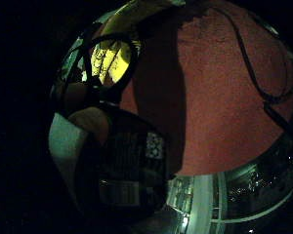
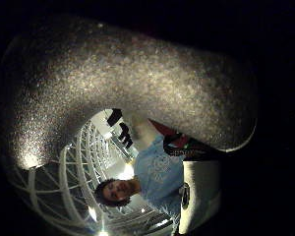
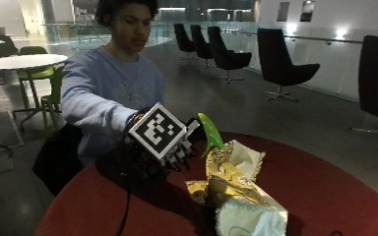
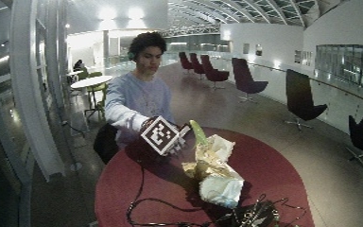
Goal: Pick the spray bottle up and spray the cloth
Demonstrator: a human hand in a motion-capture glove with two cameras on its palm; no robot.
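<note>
In the outside view my gloved right hand is over the round red table, its fingers curled round the spray bottle. Only the bottle's green spray head shows above the hand; it points toward the cloth. The crumpled yellow and white cloth lies on the table right beside the hand. In the little finger side palm view the bottle's dark labelled body sits against the palm, with the cloth beyond it. A grey part of the bottle fills the thumb side palm view. Whether its base touches the table is hidden.
Black cables run across the near part of the table to a dark device at its front edge. Bare red tabletop lies beyond the cloth. Dark chairs stand well away from the table.
</note>
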